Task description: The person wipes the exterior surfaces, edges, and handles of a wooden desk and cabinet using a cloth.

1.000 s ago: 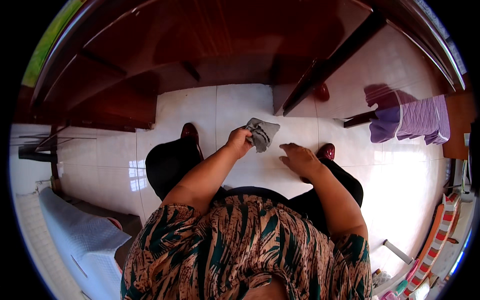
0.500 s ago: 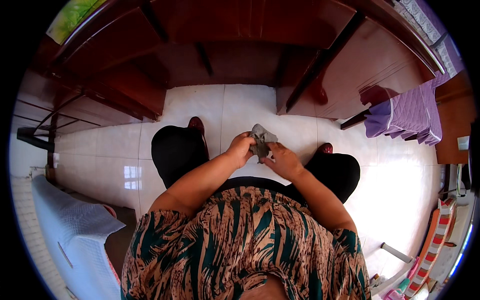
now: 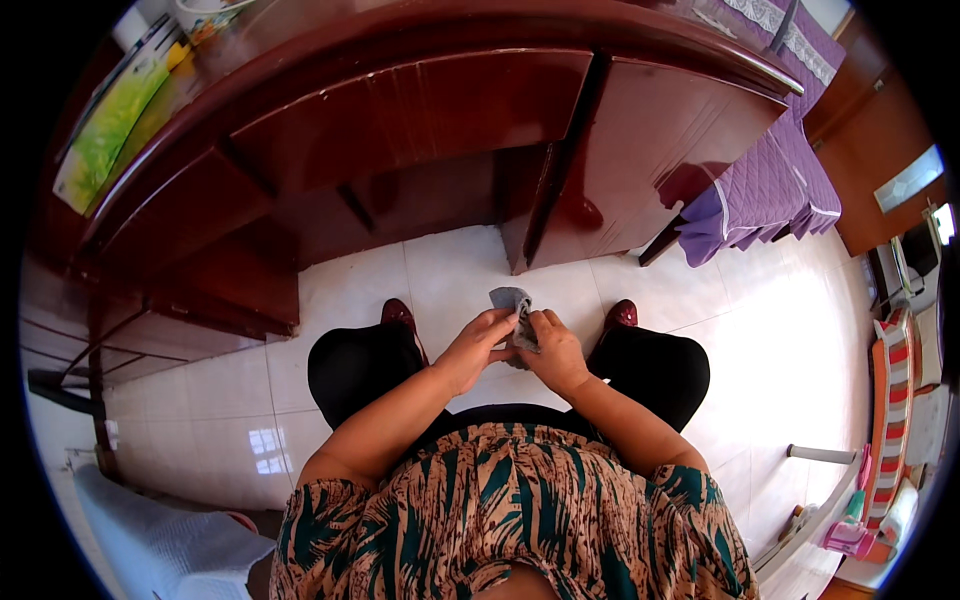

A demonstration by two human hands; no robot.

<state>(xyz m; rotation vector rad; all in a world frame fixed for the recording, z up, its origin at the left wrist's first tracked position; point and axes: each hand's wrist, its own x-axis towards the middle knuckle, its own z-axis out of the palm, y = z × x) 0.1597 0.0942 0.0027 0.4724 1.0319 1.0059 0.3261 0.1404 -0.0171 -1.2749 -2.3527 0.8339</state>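
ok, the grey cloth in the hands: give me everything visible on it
The grey cloth is a small, soft, crumpled piece of plain grey fabric, with no pattern visible. It is held above the white tiled floor, in front of the person's lap. The left hand and right hand both pinch it; its upper end sticks out above the fingers, the rest is hidden between them.

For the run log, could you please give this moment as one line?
left hand: holds grey cloth | right hand: holds it too

Bright daylight glares off the glossy white floor tiles [image 3: 250,450]; the dark counter [image 3: 420,110] shines too. Fisheye bending and black vignette ring the sharp centre.
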